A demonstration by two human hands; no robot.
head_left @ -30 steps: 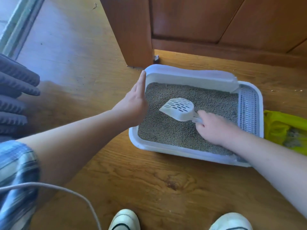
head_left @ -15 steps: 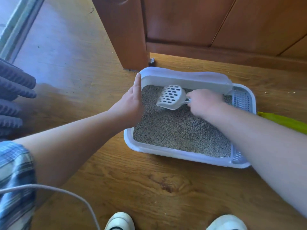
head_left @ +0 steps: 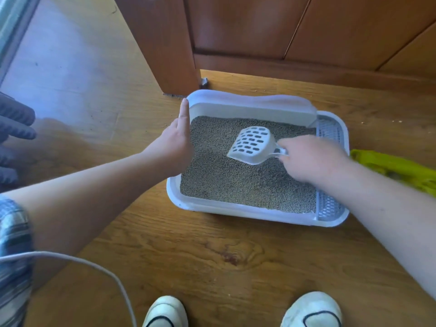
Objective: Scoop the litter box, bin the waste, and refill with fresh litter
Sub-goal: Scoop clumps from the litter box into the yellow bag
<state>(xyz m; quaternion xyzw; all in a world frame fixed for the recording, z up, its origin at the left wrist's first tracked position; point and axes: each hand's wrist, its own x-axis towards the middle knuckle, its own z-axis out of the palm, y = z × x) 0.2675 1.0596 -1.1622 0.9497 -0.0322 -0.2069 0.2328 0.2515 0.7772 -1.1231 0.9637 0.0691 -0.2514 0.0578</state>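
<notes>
A white litter box [head_left: 238, 210] sits on the wooden floor, filled with grey-brown litter [head_left: 236, 180]. My right hand [head_left: 311, 158] grips the handle of a white slotted scoop [head_left: 253, 145], whose head hovers just above the litter near the middle, tilted with its slots facing up. My left hand [head_left: 173, 143] lies flat against the box's left rim, fingers straight and pointing away from me. The scoop looks empty.
A yellow-green bag [head_left: 396, 168] lies right of the box. A wooden door and frame [head_left: 165, 43] stand behind it. A grey ribbed cushion [head_left: 11, 138] is at far left. A white cable [head_left: 94, 265] and my two white shoes [head_left: 165, 312] are near me.
The scoop went from the middle of the litter toward the back left corner, then came back to the middle. My left hand stayed on the left rim.
</notes>
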